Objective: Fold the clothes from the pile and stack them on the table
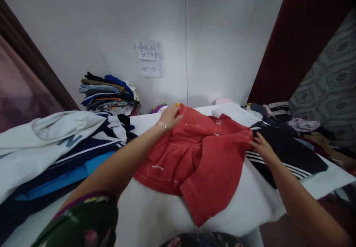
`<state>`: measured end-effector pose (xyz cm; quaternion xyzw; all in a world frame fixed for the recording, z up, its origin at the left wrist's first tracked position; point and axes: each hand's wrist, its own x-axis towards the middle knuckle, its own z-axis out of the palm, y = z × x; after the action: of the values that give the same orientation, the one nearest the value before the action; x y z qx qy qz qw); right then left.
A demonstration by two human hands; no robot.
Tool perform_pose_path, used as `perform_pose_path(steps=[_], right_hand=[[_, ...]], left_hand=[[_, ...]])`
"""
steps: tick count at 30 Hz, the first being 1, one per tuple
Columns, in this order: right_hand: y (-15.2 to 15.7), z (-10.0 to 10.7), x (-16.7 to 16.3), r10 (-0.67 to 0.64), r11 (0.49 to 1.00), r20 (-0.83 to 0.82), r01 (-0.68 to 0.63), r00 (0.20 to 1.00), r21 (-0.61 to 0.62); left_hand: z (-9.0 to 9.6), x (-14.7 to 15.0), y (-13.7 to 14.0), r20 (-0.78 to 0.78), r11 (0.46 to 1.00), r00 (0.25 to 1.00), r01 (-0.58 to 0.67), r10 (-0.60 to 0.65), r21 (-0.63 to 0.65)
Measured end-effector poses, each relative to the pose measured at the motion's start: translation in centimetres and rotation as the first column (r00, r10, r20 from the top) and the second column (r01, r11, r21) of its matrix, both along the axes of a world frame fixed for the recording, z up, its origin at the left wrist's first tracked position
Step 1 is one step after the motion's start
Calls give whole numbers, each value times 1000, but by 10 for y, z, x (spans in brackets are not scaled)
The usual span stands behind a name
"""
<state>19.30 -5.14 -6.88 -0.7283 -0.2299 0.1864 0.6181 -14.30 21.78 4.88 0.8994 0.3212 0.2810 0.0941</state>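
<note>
A red jacket (pixel 191 147) with a collar, pale stitching and small white lettering lies spread on the white table cover (pixel 144 206). Its far edge faces the wall, and one sleeve (pixel 200 195) hangs loosely folded toward me. My left hand (pixel 170 116), wearing a ring and a bracelet, pinches the jacket's far left shoulder. At the opposite shoulder, my right hand (pixel 263 147) grips the red fabric with fingers bent. Soft creases run across the middle of the jacket. Black striped clothing (pixel 286 150) lies just under and beyond my right hand.
At left lie a white sweatshirt (pixel 50 132) and navy and blue garments (pixel 72 173). A folded clothes stack (pixel 108 95) stands against the wall (pixel 222 36), which bears handwritten paper notes (pixel 151 58). More clothes (pixel 303 124) are heaped at the right, near a patterned surface (pixel 330 73).
</note>
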Motion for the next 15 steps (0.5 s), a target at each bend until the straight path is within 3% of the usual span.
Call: perform_pose_path(steps=[1, 3, 6, 7, 10, 15], right_hand=[[-10, -16, -5, 8, 1000, -100, -11, 995, -24], [-29, -39, -19, 6, 1000, -199, -2, 980, 20], [-51, -48, -48, 70, 996, -322, -46, 944, 82], [-55, -47, -60, 107, 993, -366, -82, 924, 83], [-60, -43, -93, 178, 984, -435, -167, 883, 65], [-66, -47, -137, 269, 960, -459, -275, 847, 54]], left_hand=[[-33, -15, -15, -71, 1000, 997, 24, -25, -15], [-90, -55, -44, -156, 993, 985, -91, 77, -81], [-142, -118, -81, -170, 924, 932, -346, 320, -160], [-151, -135, -92, -139, 886, 902, -429, 409, -176], [-163, -164, -122, -111, 809, 851, -523, 513, -269], [-160, -163, -156, -212, 731, 782, -624, 586, -278]])
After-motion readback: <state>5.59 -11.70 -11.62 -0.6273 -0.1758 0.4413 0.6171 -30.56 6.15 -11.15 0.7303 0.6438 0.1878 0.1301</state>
